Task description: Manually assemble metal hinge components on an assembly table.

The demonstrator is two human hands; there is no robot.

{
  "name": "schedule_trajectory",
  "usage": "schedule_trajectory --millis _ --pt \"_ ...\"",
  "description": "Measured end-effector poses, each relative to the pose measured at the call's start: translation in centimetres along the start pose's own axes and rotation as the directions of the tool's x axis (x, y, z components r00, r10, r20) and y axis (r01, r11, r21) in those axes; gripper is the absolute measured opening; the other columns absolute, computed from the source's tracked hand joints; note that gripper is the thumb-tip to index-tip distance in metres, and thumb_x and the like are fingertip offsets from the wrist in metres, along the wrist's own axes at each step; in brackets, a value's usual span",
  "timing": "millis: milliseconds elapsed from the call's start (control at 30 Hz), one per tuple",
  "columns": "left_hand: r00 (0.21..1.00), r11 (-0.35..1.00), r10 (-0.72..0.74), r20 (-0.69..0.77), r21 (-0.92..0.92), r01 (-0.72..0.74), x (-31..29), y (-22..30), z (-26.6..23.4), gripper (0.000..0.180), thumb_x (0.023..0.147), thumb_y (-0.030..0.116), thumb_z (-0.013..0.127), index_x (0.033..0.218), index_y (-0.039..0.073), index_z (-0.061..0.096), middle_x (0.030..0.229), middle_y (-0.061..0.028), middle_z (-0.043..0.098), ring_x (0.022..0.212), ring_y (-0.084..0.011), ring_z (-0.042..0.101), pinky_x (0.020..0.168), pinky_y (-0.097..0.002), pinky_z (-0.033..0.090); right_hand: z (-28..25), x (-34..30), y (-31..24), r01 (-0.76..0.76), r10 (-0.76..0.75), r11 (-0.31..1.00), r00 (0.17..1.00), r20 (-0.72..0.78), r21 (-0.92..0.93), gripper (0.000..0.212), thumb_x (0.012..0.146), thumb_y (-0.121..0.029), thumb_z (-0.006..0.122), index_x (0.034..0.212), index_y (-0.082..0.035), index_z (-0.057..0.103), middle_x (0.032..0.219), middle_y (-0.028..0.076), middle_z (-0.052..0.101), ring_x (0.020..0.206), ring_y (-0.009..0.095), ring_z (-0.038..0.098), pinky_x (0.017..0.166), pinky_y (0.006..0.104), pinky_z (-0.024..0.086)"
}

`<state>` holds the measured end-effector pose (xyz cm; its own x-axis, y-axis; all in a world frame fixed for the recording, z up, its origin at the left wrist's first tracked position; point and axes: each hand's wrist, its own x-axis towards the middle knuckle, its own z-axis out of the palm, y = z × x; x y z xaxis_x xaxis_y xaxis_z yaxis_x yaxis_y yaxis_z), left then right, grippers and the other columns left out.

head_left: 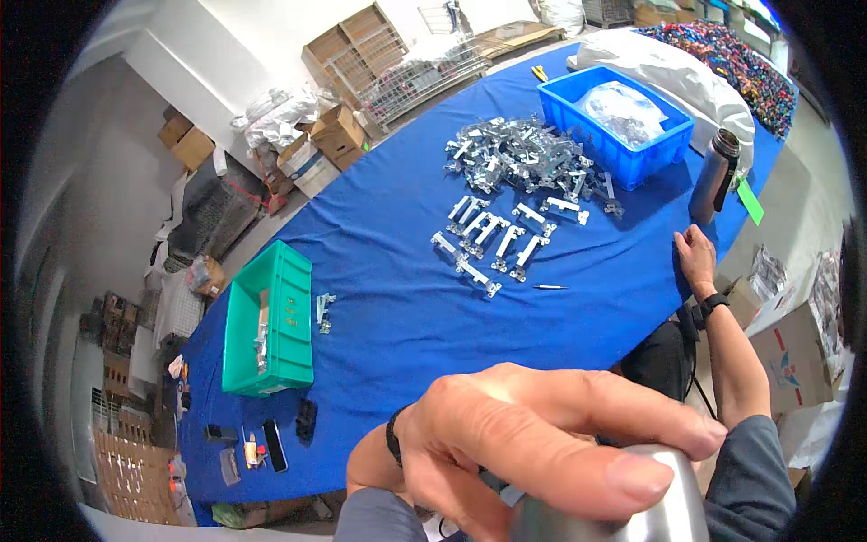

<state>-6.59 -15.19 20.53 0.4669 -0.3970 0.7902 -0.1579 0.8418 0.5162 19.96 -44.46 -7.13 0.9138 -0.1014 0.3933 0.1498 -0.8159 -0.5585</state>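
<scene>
Very close in the foreground, my left hand (533, 434) is closed around a shiny silver metal cup (668, 506), its fingers over the rounded side. The cup's lower part runs out of the picture. My right hand (695, 257) rests on the blue cloth at the table's right edge, fingers curled in, with nothing visible in them. Just beyond it stands a steel vacuum flask (713, 176), upright, with its dark threaded neck uncovered. Several small metal hinge-like brackets (492, 239) lie in loose rows mid-table, before a heap of similar metal parts (528, 158).
A blue crate (614, 163) with a plastic bag inside stands behind the heap. To the left is a green crate (298, 348) holding a few parts. A pen (550, 287), a phone (275, 445) and yellow-handled pliers (539, 73) lie on the cloth. Cartons (339, 135) stand beyond the table.
</scene>
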Motion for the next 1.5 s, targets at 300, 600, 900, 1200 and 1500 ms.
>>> schedule_trajectory --millis 300,600,900,1200,1500 --pt "0.889 0.889 0.456 -0.039 0.057 -0.454 0.0 -2.5 -0.7 0.054 0.094 0.021 0.067 0.134 -0.009 0.047 0.121 -0.0501 0.049 0.109 -0.0488 0.064 0.087 -0.0490 0.059 0.2 -0.1 0.6 0.026 -0.026 1.000 1.000 -0.016 0.017 0.034 0.091 -0.034 0.065 0.083 -0.003 0.054 0.078 0.018 0.064 0.076 0.041 0.062 0.067 0.0486 0.046" --pt "0.824 0.993 -0.114 -0.555 -0.099 0.071 -1.0 1.1 3.7 0.025 0.099 0.013 0.060 0.118 0.002 0.047 0.113 -0.0477 0.051 0.103 -0.0552 0.063 0.088 -0.0533 0.058 0.0 0.0 0.2 0.026 -0.027 0.999 1.000 0.012 0.024 0.035 0.092 -0.035 0.064 0.083 -0.002 0.053 0.077 0.019 0.063 0.076 0.040 0.061 0.067 0.0480 0.045" --pt "0.878 0.989 -0.135 -0.460 -0.111 0.094 -1.8 0.9 1.6 0.027 0.098 0.012 0.061 0.118 0.002 0.046 0.112 -0.0478 0.052 0.101 -0.0559 0.063 0.088 -0.0556 0.057 0.0 0.1 0.6 0.029 -0.029 1.000 1.000 0.011 0.011 0.036 0.092 -0.037 0.064 0.084 -0.003 0.055 0.079 0.017 0.065 0.076 0.039 0.063 0.067 0.0474 0.046" --pt "0.847 0.978 0.103 -0.521 -0.100 -0.181 -2.0 -0.4 3.5 0.028 0.096 0.007 0.063 0.117 -0.001 0.045 0.113 -0.0507 0.050 0.105 -0.0593 0.060 0.089 -0.0559 0.057 -0.1 -0.2 0.4 0.043 -0.043 0.999 0.999 -0.010 0.011 0.036 0.092 -0.033 0.065 0.083 -0.001 0.052 0.076 0.018 0.061 0.072 0.038 0.060 0.067 0.0452 0.045" --pt "0.904 0.998 -0.053 -0.424 0.004 0.061 -2.1 0.5 2.6 0.026 0.098 0.007 0.061 0.119 0.000 0.048 0.113 -0.0507 0.050 0.105 -0.0603 0.060 0.089 -0.0577 0.056 0.2 0.4 0.2 0.084 -0.084 0.996 0.996 -0.016 -0.008 0.038 0.093 -0.034 0.064 0.083 0.000 0.052 0.076 0.019 0.061 0.073 0.039 0.059 0.068 0.0462 0.045"
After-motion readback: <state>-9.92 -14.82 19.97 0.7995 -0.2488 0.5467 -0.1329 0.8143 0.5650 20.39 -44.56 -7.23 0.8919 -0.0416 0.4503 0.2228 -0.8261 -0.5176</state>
